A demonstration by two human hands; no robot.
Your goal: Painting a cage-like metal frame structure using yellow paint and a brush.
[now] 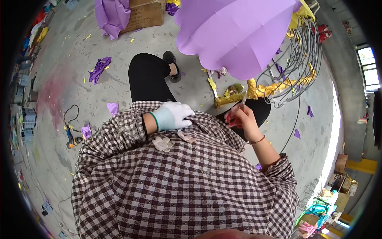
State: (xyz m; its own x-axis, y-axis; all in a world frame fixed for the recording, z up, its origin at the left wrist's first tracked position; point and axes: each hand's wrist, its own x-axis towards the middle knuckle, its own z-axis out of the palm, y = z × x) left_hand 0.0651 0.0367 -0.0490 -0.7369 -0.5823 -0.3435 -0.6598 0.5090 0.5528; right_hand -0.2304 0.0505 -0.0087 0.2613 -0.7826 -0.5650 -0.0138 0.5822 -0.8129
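My left hand (173, 116) wears a white glove with a green cuff. It lies against the front of the checked shirt, its fingers slightly apart and nothing visible in them. My bare right hand (246, 119) is closed around the red handles of a pair of scissors (244, 98), whose blades point up and away. Just beyond the scissors runs a yellow-wrapped tube (260, 92) on a metal frame. Above it spreads a large light purple scalloped sheet form (238, 36), partly cut off by the top edge of the view.
Grey metal rods and wires (296, 63) fan out at the right of the purple form. A cardboard box (144, 16) and another purple piece (112, 18) stand at the far left. Fabric scraps (98, 69) litter the floor. A power drill (73, 140) lies at left.
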